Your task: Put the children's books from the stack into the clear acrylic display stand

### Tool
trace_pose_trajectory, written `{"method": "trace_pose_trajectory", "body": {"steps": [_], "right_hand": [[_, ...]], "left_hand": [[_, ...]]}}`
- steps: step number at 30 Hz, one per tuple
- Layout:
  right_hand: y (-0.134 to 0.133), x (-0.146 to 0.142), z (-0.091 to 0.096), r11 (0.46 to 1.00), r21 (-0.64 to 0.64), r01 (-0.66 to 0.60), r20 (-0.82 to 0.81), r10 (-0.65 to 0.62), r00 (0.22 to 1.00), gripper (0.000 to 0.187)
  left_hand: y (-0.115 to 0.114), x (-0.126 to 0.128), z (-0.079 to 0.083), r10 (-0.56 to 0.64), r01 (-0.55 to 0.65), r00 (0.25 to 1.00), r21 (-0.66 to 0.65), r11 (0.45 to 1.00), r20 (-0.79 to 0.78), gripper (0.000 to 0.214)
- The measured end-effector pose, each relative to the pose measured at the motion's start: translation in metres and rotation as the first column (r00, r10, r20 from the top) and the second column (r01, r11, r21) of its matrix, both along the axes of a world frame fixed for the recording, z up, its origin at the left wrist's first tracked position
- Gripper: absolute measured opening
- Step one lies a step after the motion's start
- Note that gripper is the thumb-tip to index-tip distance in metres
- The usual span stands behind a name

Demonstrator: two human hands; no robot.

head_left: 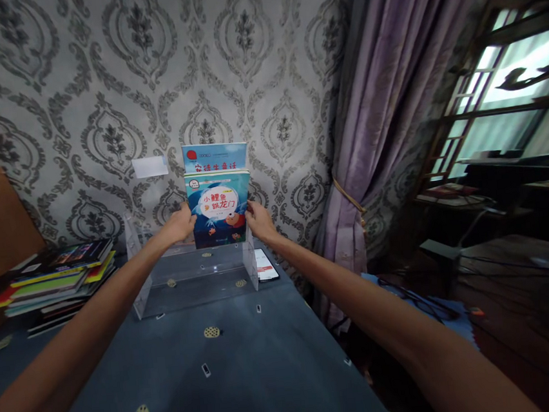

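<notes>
A blue picture book (219, 208) with a fish on its cover stands upright in a clear acrylic rack (192, 285) on the table. My left hand (180, 225) grips the book's left edge and my right hand (259, 220) grips its right edge, fingers closed on it. Behind it a taller blue book (215, 156) stands against the wall, only its top showing.
A stack of colourful books (57, 272) lies at the left on the blue tablecloth (231, 365). A phone (265, 265) lies right of the rack. A purple curtain (383, 124) hangs at the right, with a window and dark furniture beyond the table's right edge.
</notes>
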State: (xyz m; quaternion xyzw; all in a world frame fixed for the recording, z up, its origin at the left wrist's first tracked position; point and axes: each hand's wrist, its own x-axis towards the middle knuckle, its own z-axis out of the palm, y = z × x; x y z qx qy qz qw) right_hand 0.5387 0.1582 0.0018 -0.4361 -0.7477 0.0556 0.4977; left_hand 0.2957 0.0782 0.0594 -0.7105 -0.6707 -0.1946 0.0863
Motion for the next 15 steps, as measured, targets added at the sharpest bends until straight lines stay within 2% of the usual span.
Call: {"method": "trace_pose_trajectory", "body": {"steps": [5,11,15], "right_hand": [[0.0038,0.0012,-0.0022,1.000,0.001,-0.020,-0.025,0.020,1.000,0.047],[0.0020,0.0001,-0.0013,0.998,0.027,-0.064,0.008,0.064,0.998,0.045],[-0.0028,-0.0020,0.0012,1.000,-0.001,-0.025,0.037,0.025,0.999,0.047]], "left_hand": [[0.0033,-0.0109,0.0085,-0.079,0.079,0.996,0.001,0.997,0.037,0.037],[0.0047,-0.0086,0.0066,-0.040,0.039,0.999,0.051,0.998,0.006,0.032],[0.0054,-0.0083,0.0057,-0.031,0.030,0.999,0.062,0.998,0.018,0.032]]}}
